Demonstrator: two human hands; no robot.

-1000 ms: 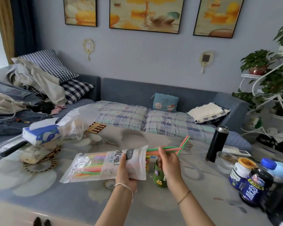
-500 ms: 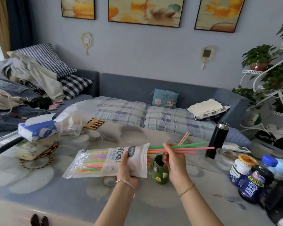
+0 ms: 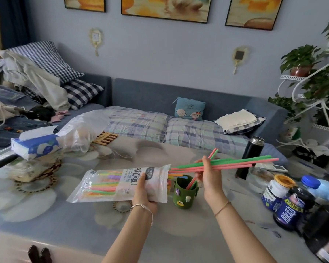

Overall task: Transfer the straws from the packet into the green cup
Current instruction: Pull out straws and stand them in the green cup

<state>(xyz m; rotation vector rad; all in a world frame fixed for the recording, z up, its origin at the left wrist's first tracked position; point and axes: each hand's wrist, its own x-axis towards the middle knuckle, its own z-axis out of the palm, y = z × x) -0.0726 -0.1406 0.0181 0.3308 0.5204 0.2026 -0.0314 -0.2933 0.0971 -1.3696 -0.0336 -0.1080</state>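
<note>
Sticking out of the packet point(image 3: 110, 185) gripped by the left hand point(image 3: 143, 192), several straws point(image 3: 235, 164) are pinched by the right hand point(image 3: 210, 179) above the green cup point(image 3: 184, 196).

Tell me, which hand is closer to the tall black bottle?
The right hand. It pinches the straws beside the green cup, with the black bottle off to its right. The left hand grips the packet, farther left of the bottle.

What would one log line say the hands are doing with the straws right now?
left hand: holds packet | right hand: pinches straws, ends at packet mouth | green cup: some straws inside
</note>
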